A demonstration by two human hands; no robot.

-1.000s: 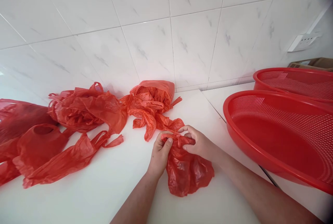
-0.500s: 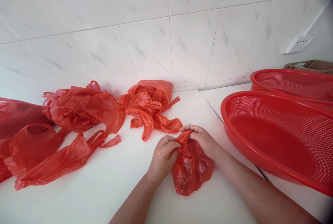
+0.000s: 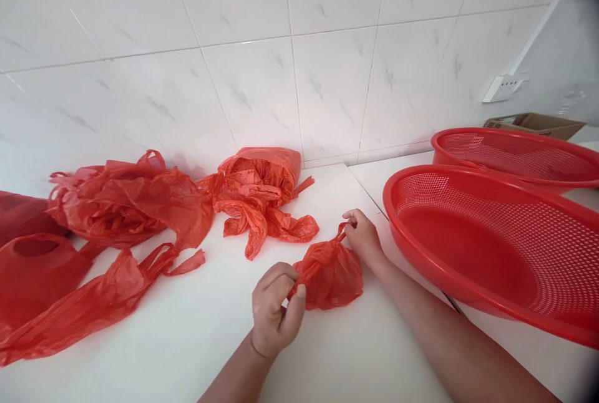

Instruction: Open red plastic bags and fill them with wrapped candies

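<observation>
A crumpled red plastic bag (image 3: 333, 275) rests on the white table between my two hands. My left hand (image 3: 277, 303) pinches its near left side with thumb and bent fingers. At the far right of the bag, my right hand (image 3: 364, 234) grips a thin twisted strip, which looks like a handle. What the bag contains, if anything, cannot be made out. Just beyond it lies a bunch of crumpled red bags (image 3: 262, 188), partly tucked inside another bag and touched by neither hand.
More red plastic bags (image 3: 116, 203) are heaped along the wall on the left, with a flat one (image 3: 100, 300) nearer me. Two red perforated baskets (image 3: 468, 253) stand on the right. Behind them are a cardboard box (image 3: 538, 123) and a wall socket (image 3: 505, 88).
My hands have moved apart, the left towards me and left, the right away and right. The bag has gone from hanging towards me to a bunched shape stretched between them. The view has shifted slightly right.
</observation>
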